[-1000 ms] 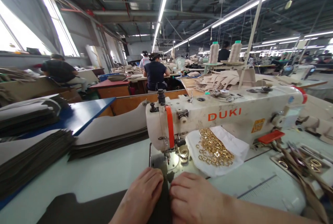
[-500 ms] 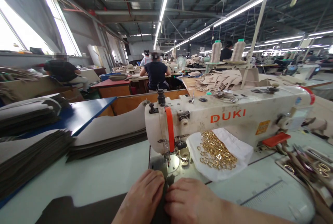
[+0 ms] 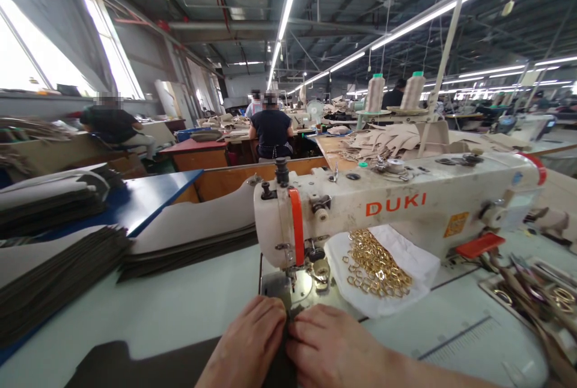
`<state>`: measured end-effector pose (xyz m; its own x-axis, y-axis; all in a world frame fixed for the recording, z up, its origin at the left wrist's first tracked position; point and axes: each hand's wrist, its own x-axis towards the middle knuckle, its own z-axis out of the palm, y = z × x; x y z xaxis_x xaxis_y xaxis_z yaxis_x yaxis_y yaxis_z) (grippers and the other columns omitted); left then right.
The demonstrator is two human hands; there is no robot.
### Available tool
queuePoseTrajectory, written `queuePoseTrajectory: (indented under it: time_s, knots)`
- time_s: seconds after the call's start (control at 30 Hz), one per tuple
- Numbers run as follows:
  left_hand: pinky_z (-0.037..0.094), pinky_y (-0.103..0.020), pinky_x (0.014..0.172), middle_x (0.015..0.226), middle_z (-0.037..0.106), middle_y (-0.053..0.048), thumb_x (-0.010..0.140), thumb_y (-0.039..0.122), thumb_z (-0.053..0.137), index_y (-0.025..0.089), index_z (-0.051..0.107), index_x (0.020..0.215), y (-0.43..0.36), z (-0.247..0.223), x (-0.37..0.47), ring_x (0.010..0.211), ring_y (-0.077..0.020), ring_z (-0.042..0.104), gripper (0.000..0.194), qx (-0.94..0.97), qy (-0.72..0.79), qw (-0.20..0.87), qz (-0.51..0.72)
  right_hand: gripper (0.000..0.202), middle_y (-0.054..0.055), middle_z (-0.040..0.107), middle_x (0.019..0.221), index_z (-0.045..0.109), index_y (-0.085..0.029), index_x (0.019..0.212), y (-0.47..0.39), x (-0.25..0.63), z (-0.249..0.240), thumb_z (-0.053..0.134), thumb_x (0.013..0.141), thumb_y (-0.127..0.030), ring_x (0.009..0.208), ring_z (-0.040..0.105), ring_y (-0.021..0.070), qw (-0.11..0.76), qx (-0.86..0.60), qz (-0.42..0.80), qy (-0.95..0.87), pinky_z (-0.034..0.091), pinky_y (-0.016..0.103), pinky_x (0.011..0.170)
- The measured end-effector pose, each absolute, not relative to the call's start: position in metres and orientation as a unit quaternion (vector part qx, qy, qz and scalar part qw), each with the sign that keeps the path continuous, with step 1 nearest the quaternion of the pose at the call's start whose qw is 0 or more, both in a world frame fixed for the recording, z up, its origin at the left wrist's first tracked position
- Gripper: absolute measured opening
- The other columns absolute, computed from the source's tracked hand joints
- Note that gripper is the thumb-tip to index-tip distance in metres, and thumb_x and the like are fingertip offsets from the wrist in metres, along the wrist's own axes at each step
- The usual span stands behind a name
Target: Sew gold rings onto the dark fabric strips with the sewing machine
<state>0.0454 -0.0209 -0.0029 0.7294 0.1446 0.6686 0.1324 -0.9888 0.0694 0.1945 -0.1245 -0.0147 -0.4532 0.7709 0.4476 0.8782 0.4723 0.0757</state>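
Gold rings lie on white paper at one o'clock, beneath the arm of a sewing machine that blocks twelve o'clock — stacked gray pieces edge the table at ten, leaving its surface open between. At six o'clock, the left hand and right hand, fingers curled and closed, press dark material just before the needle area.
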Motion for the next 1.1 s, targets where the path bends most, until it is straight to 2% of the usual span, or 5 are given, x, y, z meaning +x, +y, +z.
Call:
queuePoseTrajectory:
  time_s: [0.27,0.6,0.83,1.1]
  knots:
    - [0.058,-0.025,0.067,0.076,0.07,0.001,0.092,0.013,0.04,0.023,0.057,0.083,-0.017,-0.009,0.042,0.068,-0.0153,0.069,0.021,0.928,0.079,0.004,0.364,0.018,0.0,0.068,0.081,0.065,-0.016,0.088,-0.122,0.195,-0.022,0.061,0.086,-0.033,0.078,0.06,0.0169,0.192,-0.486,-0.163,-0.837,0.05,0.028,0.072]
    - [0.058,-0.02,0.069,0.078,0.072,0.001,0.094,0.018,0.042,0.024,0.059,0.085,-0.014,-0.008,0.041,0.071,-0.014,0.069,0.02,0.925,0.064,0.003,0.374,0.018,0.002,0.067,0.08,0.063,-0.016,0.082,-0.119,0.195,-0.026,0.06,0.086,-0.033,0.078,0.06,0.0171,0.188,-0.493,-0.152,-0.836,0.05,0.029,0.068]
    - [0.058,-0.022,0.072,0.079,0.071,0.001,0.096,0.021,0.039,0.024,0.058,0.088,-0.014,-0.009,0.042,0.072,-0.0138,0.069,0.022,0.93,0.059,-0.006,0.362,0.019,0.003,0.068,0.083,0.066,-0.015,0.089,-0.121,0.195,-0.021,0.059,0.087,-0.033,0.08,0.061,0.0175,0.19,-0.499,-0.148,-0.832,0.051,0.029,0.072]
    - [0.06,-0.022,0.072,0.081,0.073,0.0,0.087,0.009,0.045,0.023,0.061,0.088,-0.015,-0.007,0.038,0.073,-0.0142,0.07,0.022,0.934,0.057,0.026,0.351,0.018,0.006,0.068,0.094,0.065,-0.013,0.093,-0.123,0.195,-0.016,0.059,0.087,-0.029,0.093,0.059,0.0203,0.208,-0.512,-0.133,-0.823,0.049,0.03,0.085]
